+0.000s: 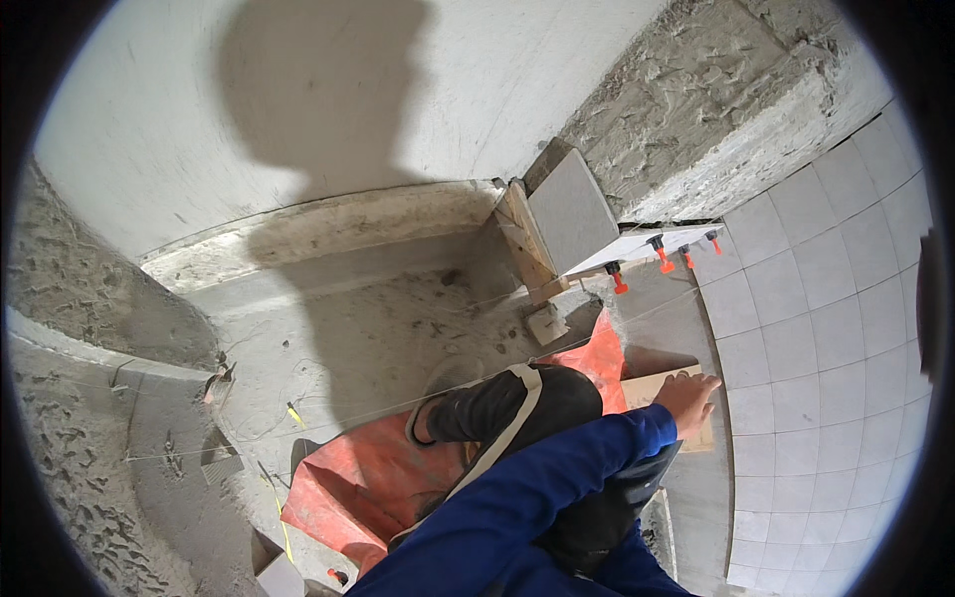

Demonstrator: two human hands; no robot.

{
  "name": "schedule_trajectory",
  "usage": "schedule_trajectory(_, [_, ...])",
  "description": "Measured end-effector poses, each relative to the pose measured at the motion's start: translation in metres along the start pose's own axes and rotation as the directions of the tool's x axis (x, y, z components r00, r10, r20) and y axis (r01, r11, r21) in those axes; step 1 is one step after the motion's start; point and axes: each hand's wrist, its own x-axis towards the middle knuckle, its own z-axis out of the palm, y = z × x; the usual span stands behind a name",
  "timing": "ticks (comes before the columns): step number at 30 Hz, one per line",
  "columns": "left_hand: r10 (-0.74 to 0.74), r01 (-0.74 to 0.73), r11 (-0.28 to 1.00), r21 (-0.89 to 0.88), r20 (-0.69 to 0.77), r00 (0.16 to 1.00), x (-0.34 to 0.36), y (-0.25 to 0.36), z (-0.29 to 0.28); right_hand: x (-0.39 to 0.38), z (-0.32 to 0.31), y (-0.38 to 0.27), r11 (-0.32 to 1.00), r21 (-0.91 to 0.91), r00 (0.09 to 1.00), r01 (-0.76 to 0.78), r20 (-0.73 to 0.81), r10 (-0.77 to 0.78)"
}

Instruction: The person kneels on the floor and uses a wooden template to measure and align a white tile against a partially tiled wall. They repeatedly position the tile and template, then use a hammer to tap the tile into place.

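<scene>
My left hand (686,403) reaches across my bent knee at the right, with its fingers loosely bent and partly apart. Nothing shows in it. Just beside and beyond it is a brown cardboard box (647,388), partly covered by the hand and my leg. The blue sleeve (537,478) of that arm crosses from the lower edge. Another bit of blue sleeve (637,567) shows at the bottom, but my right hand is out of sight. Under my legs lies a crumpled orange-red sheet (348,478).
A grey tile (572,209) leans by a wooden board (527,244). Several orange-and-black tile-levelling clips (662,256) hang along a pale tile's edge. Square tiles (806,298) cover the right surface. A thin string (398,406) crosses the dusty concrete floor (388,328); rough mortar borders the left.
</scene>
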Motion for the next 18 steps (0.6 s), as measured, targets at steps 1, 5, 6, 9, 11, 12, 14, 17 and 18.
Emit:
schedule_trajectory(1, [-0.006, 0.006, 1.0, -0.021, -0.002, 1.0, 0.0, 0.001, 0.0, -0.003, 0.002, 0.001, 1.0, -0.007, 1.0, 0.001, -0.005, -0.002])
schedule_trajectory(5, [0.014, -0.014, 1.0, -0.011, -0.022, 1.0, -0.002, 0.002, -0.001, -0.01, 0.006, 0.002, 1.0, -0.026, 1.0, 0.006, -0.011, -0.006])
schedule_trajectory(6, [0.014, -0.014, 1.0, -0.015, -0.025, 1.0, -0.002, 0.002, -0.001, -0.011, 0.008, 0.003, 1.0, -0.026, 1.0, -0.001, -0.015, 0.001])
schedule_trajectory(9, [0.023, -0.024, 0.999, -0.038, -0.035, 0.999, -0.001, 0.0, -0.001, -0.015, 0.012, 0.005, 1.0, -0.026, 1.0, 0.003, -0.021, -0.004])
schedule_trajectory(11, [0.042, -0.046, 0.997, -0.066, -0.059, 0.997, 0.0, -0.002, -0.001, -0.017, 0.014, 0.006, 1.0, -0.017, 1.0, 0.006, -0.026, -0.006])
schedule_trajectory(12, [0.055, -0.062, 0.995, -0.084, -0.081, 0.995, 0.0, -0.003, -0.002, -0.018, 0.015, 0.007, 1.0, -0.016, 1.0, 0.009, -0.027, -0.009])
schedule_trajectory(14, [0.078, -0.092, 0.988, -0.126, -0.117, 0.99, 0.0, -0.002, -0.006, -0.019, 0.017, 0.01, 1.0, -0.004, 0.999, 0.011, -0.03, -0.012])
schedule_trajectory(17, [0.116, -0.145, 0.98, -0.134, -0.203, 0.972, 0.002, 0.003, -0.016, -0.018, 0.019, 0.014, 1.0, 0.014, 0.999, 0.026, -0.027, -0.026])
schedule_trajectory(18, [0.168, -0.221, 0.961, -0.167, -0.285, 0.944, 0.003, 0.005, -0.021, -0.015, 0.019, 0.015, 0.999, 0.02, 0.999, 0.031, -0.023, -0.031])
